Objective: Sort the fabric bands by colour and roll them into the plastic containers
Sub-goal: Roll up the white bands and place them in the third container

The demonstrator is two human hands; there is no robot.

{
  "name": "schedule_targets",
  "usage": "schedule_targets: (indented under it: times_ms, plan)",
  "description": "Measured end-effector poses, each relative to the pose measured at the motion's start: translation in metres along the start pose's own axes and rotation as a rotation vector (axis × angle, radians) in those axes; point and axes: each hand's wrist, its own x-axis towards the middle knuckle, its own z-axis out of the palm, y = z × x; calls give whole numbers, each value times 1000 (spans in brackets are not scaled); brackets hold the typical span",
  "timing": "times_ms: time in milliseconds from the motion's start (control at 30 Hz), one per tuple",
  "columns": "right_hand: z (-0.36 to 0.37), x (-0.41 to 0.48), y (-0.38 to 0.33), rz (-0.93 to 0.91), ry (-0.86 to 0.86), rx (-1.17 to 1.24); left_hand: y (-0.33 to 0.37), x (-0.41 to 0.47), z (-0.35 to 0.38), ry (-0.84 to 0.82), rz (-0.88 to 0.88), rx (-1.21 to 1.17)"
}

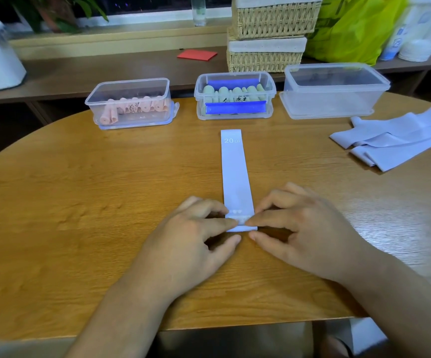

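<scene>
On your wooden table (80,202), three clear plastic boxes stand in a row at the far side. The left box (98,99) holds pink rolls (131,108). The middle box (198,99) holds green rolls (231,93) between two blue bars. The right box (333,96) stands beside a loose pile of pale bands (395,140). On the shelf behind are stacked wicker baskets (271,34), a green bag (351,29) and a red card (197,55). One pale band (233,171) lies flat in the centre of the table, pointing away from you towards the middle box, its far end marked "20 LB". Your left hand (191,244) and right hand (304,236) meet at its near end. Each forefinger and thumb pinches the turned-up edge, and the other fingers are loosely curled.
</scene>
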Motion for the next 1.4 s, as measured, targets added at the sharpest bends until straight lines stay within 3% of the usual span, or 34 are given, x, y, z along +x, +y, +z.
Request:
schedule_targets:
  times_ms: [200,500,767,967,1400]
  plan:
    - [2,0,-4,-97,7,15,2,1,0,-11,-19,17]
    - [4,1,-1,-41,-6,4,4,3,-6,-48,-62,-37]
    - [7,4,-2,-16,4,11,9,5,-5,-160,-39,105]
    - [9,5,-3,-25,27,0,9,6,-4,-131,-94,80]
    - [11,7,-8,60,42,-20,5,5,-2,-58,-42,28]
